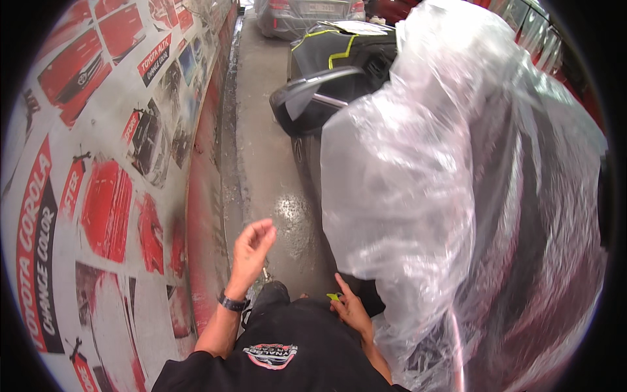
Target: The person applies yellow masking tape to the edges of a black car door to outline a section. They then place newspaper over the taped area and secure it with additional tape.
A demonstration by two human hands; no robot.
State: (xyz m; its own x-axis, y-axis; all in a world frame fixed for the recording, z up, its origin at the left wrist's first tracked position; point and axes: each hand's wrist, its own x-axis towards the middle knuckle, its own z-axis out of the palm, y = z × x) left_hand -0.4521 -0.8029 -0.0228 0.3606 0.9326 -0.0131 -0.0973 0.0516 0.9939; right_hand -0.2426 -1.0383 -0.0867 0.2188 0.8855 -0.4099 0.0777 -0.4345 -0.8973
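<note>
My left hand point(253, 253), with a dark band on its wrist, is raised over the floor in front of my body. Its fingers bend loosely and I see nothing in them. Low beside the car's side, my right hand point(353, 312) has its index finger stretched forward. A small yellow-green piece point(334, 297) sticks out from its other fingers; its kind is too small to make out. Clear plastic sheeting point(398, 189) drapes over the car right of that hand. Ahead, the car's black side mirror point(313, 98) juts out uncovered.
A printed banner wall point(98, 215) with car pictures runs along my left. Between wall and car lies a narrow grey floor point(258, 150) with a wet-looking patch. Yellow tape point(343, 55) edges a dark panel past the mirror. Another car point(307, 16) stands at the far end.
</note>
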